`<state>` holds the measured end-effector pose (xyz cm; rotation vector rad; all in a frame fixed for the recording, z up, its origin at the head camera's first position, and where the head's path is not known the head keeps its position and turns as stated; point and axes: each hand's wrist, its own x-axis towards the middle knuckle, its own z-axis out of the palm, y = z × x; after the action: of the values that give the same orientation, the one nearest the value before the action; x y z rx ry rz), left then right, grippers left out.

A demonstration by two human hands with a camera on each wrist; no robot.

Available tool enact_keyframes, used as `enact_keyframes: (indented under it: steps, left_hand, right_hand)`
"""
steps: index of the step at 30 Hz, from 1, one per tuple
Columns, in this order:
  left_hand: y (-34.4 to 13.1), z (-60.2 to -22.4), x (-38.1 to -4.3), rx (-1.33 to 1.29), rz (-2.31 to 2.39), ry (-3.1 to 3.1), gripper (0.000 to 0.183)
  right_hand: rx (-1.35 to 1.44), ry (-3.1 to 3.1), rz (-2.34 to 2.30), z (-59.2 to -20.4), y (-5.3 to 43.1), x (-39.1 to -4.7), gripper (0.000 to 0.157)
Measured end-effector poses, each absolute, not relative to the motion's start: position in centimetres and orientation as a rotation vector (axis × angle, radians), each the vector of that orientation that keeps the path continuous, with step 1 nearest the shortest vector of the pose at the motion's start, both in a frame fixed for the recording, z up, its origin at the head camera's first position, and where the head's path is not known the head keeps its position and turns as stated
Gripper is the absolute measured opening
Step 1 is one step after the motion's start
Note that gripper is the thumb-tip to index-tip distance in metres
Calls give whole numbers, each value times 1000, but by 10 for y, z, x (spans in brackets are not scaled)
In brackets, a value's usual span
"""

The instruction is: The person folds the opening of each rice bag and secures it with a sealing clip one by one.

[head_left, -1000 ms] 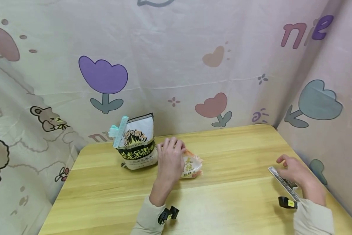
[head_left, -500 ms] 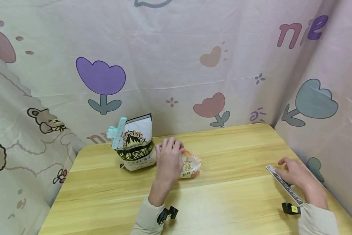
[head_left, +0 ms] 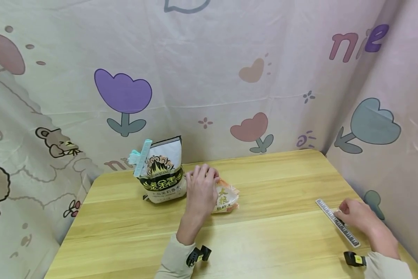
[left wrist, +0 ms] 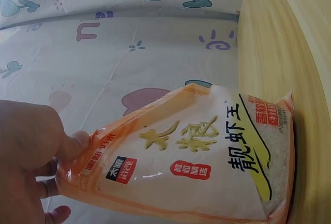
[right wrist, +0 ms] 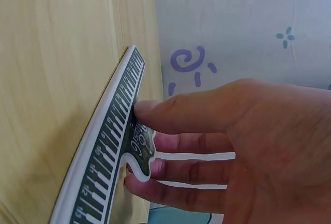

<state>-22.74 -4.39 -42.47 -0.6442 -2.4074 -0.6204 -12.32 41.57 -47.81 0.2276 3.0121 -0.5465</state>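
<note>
My left hand (head_left: 201, 190) grips the gathered top of a small orange-and-white rice bag (left wrist: 196, 157), printed with gold and black characters. Grains show through a window at its bottom, which sits on the table. At the table's right side, my right hand (head_left: 359, 217) pinches the dark tab of a long bag clip (right wrist: 106, 146), thumb on top and fingers beneath. Piano keys and ruler numbers run along the clip's bar (head_left: 337, 223), which lies slanted at the table. Most of the bag's upper part is hidden by the left hand in the head view.
Left of the small bag stands a larger white-and-black rice bag (head_left: 165, 182) with a teal clip (head_left: 142, 158) across its upper left corner. A patterned cloth (head_left: 195, 58) hangs behind the wooden table (head_left: 258, 248) and along its right edge.
The right hand has drawn nearer to the front right, and its fingers have closed onto the clip's tab. The left hand keeps its hold on the small bag.
</note>
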Motion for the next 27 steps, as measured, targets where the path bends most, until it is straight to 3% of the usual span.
enact_keyframes:
  steps: [21, 27]
  left_hand:
    - [-45, -424, -227, -673, -658, -2395, 8]
    - [-45, -424, -226, -670, -657, -2405, 6]
  right_hand:
    - [263, 3125, -514, -473, 401, -117, 9]
    - [242, 3142, -520, -474, 398, -120, 18]
